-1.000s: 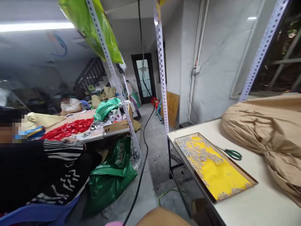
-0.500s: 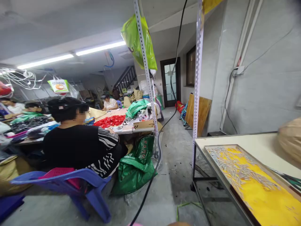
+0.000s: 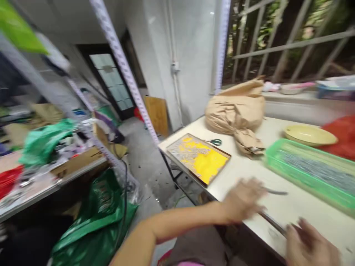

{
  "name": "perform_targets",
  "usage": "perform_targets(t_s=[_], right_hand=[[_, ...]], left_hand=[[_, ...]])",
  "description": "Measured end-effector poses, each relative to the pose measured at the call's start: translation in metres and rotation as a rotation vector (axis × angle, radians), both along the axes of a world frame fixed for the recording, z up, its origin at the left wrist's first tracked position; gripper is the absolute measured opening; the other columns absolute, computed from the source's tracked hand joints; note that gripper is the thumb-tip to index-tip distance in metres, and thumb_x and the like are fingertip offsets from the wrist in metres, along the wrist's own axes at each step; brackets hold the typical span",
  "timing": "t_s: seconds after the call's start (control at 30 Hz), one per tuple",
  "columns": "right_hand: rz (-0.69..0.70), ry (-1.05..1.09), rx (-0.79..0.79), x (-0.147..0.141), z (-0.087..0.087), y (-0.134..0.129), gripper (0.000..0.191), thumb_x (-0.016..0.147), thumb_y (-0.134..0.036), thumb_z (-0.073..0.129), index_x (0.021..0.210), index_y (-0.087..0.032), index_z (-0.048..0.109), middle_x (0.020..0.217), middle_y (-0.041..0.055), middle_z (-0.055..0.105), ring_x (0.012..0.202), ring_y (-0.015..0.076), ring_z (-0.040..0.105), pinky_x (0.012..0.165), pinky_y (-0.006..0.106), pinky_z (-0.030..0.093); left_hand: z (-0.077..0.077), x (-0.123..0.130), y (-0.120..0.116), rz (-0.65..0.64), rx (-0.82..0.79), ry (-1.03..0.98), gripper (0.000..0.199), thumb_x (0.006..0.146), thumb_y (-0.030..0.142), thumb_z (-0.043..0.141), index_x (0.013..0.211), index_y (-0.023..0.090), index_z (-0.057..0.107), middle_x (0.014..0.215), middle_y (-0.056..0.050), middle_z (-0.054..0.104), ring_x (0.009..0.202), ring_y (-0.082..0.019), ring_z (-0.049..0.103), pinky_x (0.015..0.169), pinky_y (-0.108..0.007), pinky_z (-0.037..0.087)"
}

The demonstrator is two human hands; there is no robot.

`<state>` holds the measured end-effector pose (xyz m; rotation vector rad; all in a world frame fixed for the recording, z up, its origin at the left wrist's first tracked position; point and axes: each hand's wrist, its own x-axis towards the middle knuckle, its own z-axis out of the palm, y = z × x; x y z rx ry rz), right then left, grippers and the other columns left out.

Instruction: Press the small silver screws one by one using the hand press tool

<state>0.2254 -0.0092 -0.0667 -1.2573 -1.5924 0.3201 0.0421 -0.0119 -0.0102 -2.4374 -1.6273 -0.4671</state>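
Observation:
My left hand (image 3: 244,201) reaches over the front of the white table (image 3: 249,168), smeared by motion, its fingers seemingly spread. A thin grey curved strip (image 3: 277,191) lies just beyond its fingertips. At the lower right, my right hand (image 3: 312,244) has curved fingers and a dark gap between them and the thumb. A narrow dark rod (image 3: 273,221) runs along the table up to that thumb; whether the hand grips it, I cannot make out. Further left on the table lies a shallow tray (image 3: 227,155) with a yellow bottom (image 3: 206,162) and many small grey pieces.
Behind the tray are green-handled scissors (image 3: 215,142) and a brown paper sack (image 3: 235,107). A green plastic basket (image 3: 299,177) with grey pieces and a yellow oval dish (image 3: 310,134) stand at right. A perforated post (image 3: 130,79) rises at the table's far corner; a green sack (image 3: 91,229) lies left.
The view has swung right and down toward the white table. Both my hands, the green basket and the barred window have come into view; the seated co-worker has left it.

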Motion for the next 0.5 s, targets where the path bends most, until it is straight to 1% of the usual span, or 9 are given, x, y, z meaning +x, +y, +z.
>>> perform_targets(t_s=[0.03,0.1,0.17,0.23,0.27,0.33,0.37,0.43,0.5], right_hand=[[-0.054,-0.033,0.0,-0.002,0.002,-0.002,0.044,0.086,-0.044,0.055,0.118,-0.013,0.059,0.1,0.0144,0.061,0.095,0.0314,0.057,0.084,0.05,0.046],[-0.091,-0.067,-0.014,-0.01,0.008,-0.005,0.044,0.087,-0.042,0.052,0.119,-0.013,0.058,0.097,0.014,0.062,0.093,0.0304,0.057,0.084,0.048,0.046],[-0.09,-0.082,-0.008,-0.019,0.014,-0.005,0.041,0.089,-0.04,0.049,0.119,-0.013,0.057,0.099,0.0137,0.061,0.092,0.0274,0.058,0.084,0.044,0.046],[-0.08,-0.102,0.011,-0.024,0.016,-0.006,0.04,0.09,-0.04,0.047,0.118,-0.014,0.058,0.1,0.0135,0.06,0.091,0.0256,0.058,0.083,0.042,0.046],[-0.072,-0.114,0.017,-0.025,0.016,-0.005,0.039,0.09,-0.039,0.047,0.118,-0.014,0.058,0.099,0.0132,0.06,0.09,0.0251,0.058,0.082,0.042,0.047],[-0.056,-0.133,0.029,-0.025,0.015,-0.005,0.038,0.09,-0.039,0.047,0.116,-0.014,0.058,0.1,0.0129,0.059,0.087,0.0239,0.058,0.081,0.041,0.047],[-0.048,-0.142,0.034,-0.024,0.014,-0.004,0.037,0.09,-0.039,0.047,0.116,-0.014,0.058,0.1,0.0128,0.058,0.086,0.0233,0.058,0.08,0.04,0.047],[-0.035,-0.16,0.043,-0.024,0.014,-0.003,0.036,0.09,-0.038,0.047,0.115,-0.014,0.057,0.101,0.0128,0.058,0.083,0.0222,0.058,0.08,0.04,0.047],[-0.03,-0.174,0.041,-0.024,0.014,-0.003,0.035,0.091,-0.037,0.046,0.114,-0.014,0.057,0.1,0.0127,0.057,0.083,0.0217,0.057,0.079,0.039,0.047]], left_hand=[[0.002,-0.023,0.014,0.063,0.018,-0.083,0.053,0.094,0.045,0.034,0.135,0.014,0.045,0.144,-0.011,0.042,0.14,-0.022,0.025,0.112,-0.042,0.03],[0.008,-0.071,0.04,0.223,-0.011,-0.178,0.055,0.092,0.046,0.039,0.138,0.015,0.04,0.144,-0.014,0.04,0.139,-0.024,0.027,0.113,-0.046,0.026],[0.014,-0.117,0.059,0.425,-0.069,-0.181,0.059,0.092,0.049,0.038,0.139,0.013,0.037,0.146,-0.017,0.037,0.14,-0.027,0.024,0.113,-0.05,0.022],[0.018,-0.158,0.07,0.604,-0.175,-0.147,0.064,0.092,0.054,0.032,0.14,0.011,0.035,0.149,-0.018,0.031,0.141,-0.03,0.02,0.113,-0.05,0.02],[0.018,-0.175,0.072,0.661,-0.226,-0.132,0.068,0.092,0.057,0.03,0.141,0.01,0.033,0.15,-0.018,0.028,0.142,-0.031,0.017,0.112,-0.05,0.019],[0.014,-0.199,0.073,0.707,-0.315,-0.105,0.073,0.091,0.061,0.023,0.143,0.009,0.029,0.152,-0.018,0.024,0.142,-0.031,0.012,0.112,-0.049,0.018],[0.01,-0.206,0.072,0.703,-0.358,-0.095,0.074,0.091,0.062,0.02,0.143,0.01,0.028,0.152,-0.017,0.023,0.143,-0.031,0.011,0.112,-0.049,0.017],[0.001,-0.21,0.066,0.645,-0.414,-0.072,0.075,0.091,0.062,0.016,0.145,0.012,0.026,0.153,-0.014,0.02,0.143,-0.031,0.01,0.112,-0.048,0.015],[-0.005,-0.206,0.058,0.547,-0.449,-0.038,0.073,0.09,0.063,0.018,0.146,0.015,0.025,0.154,-0.011,0.018,0.143,-0.031,0.009,0.113,-0.048,0.012]])
